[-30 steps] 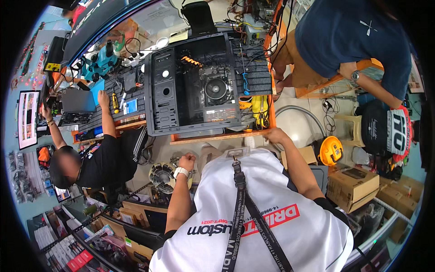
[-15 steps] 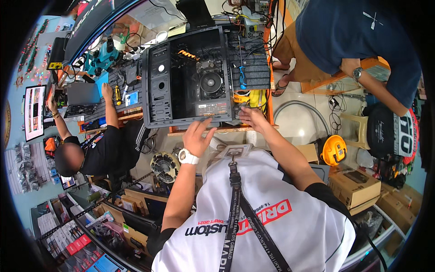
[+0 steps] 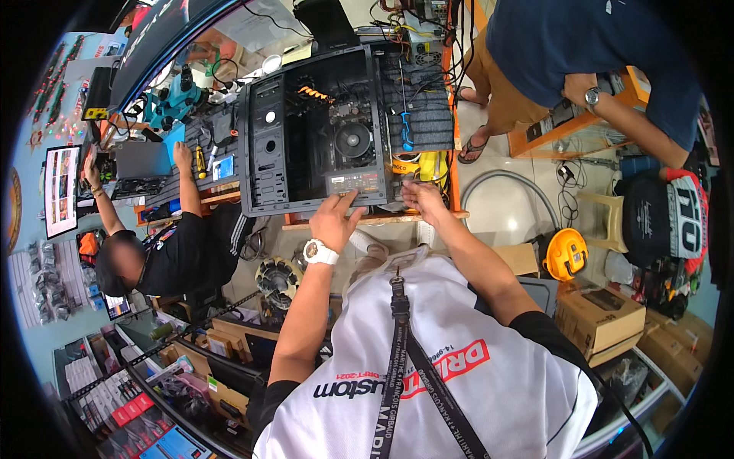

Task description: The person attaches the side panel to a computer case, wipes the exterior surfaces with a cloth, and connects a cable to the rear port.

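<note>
A black computer tower case (image 3: 267, 172) lies on its side on the bench, its inside exposed. In it show a round CPU cooler fan (image 3: 352, 141), a power supply with a label (image 3: 353, 184) and orange-sleeved cables (image 3: 315, 94). My left hand (image 3: 334, 222) rests on the case's near edge, fingers apart, close to the power supply. My right hand (image 3: 423, 201) is just beyond the case's near right corner, thumb and fingers drawn together. Whatever is between those fingertips is too small to make out. A blue-handled screwdriver (image 3: 407, 131) lies right of the case.
Yellow-and-black gear (image 3: 428, 165) lies by the bench's right edge. A yellow screwdriver (image 3: 200, 161) and a blue microscope (image 3: 174, 99) are on the left, where another person (image 3: 180, 252) works. Someone in a dark shirt (image 3: 581, 46) stands at right. A yellow vacuum (image 3: 566, 254) sits on the floor.
My left hand has moved slightly forward onto the case's near edge. The fingers of my right hand have closed together near the corner. The person at right has shifted a little.
</note>
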The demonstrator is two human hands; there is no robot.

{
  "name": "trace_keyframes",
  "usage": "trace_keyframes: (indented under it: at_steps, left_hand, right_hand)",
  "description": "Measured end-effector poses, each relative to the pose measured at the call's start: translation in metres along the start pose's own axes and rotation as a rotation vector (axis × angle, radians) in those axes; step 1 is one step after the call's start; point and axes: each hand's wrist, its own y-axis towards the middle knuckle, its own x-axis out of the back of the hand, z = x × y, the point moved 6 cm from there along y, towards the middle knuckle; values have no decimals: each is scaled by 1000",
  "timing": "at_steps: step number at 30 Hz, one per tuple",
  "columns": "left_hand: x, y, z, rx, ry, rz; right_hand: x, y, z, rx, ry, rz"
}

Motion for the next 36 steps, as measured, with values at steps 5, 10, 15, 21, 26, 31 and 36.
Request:
trace_keyframes:
  at_steps: [5,10,15,21,26,31,36]
  left_hand:
    - [0,1,2,7,27,8]
    - [-1,1,6,16,1,2]
    - [-2,0,7,95,-46,98]
    - [27,-11,5,78,-244,-30]
    - [61,-16,52,248,-296,-160]
    - [103,13,112,266,-316,-309]
    - [124,52,141,199,-618,-380]
  right_hand:
    - [3,4,2,47,-7,44]
    - [33,3,18,83,71,-117]
    - [64,-5,28,-50,-359,-271]
    - [54,-33,35,355,-1177,-138]
    - [62,-59,13,244,-1091,-66]
    - [92,-75,24,353,-901,-270]
    - [142,-83,4,282,-705,-397]
